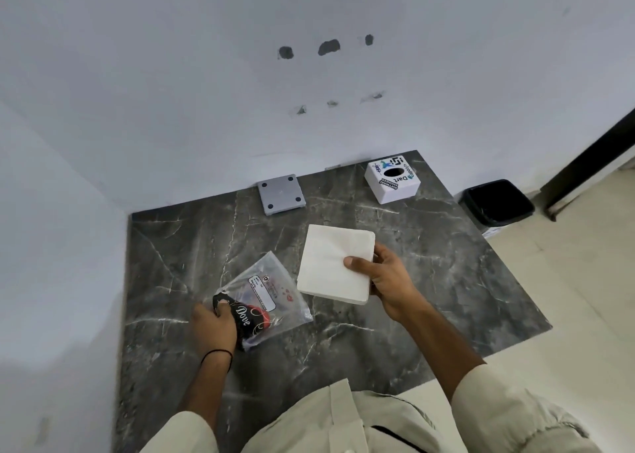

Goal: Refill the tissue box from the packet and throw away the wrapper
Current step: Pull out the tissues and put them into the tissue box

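Note:
My right hand (386,279) grips a square white stack of tissues (335,263) by its right edge, held just above the dark marble table (429,263). My left hand (214,325) pinches the near left end of the clear plastic wrapper (271,298), which lies flat on the table and looks emptied. The wrapper has a black printed end and a white label. The white tissue box (391,178) with an oval hole on top stands at the far right of the table. A grey square plate with dark corner dots (281,194), maybe the box's base, lies at the back.
A black bin (498,205) stands on the light floor just off the table's far right corner. White walls close the table in at the back and on the left. A dark door frame runs down at the far right.

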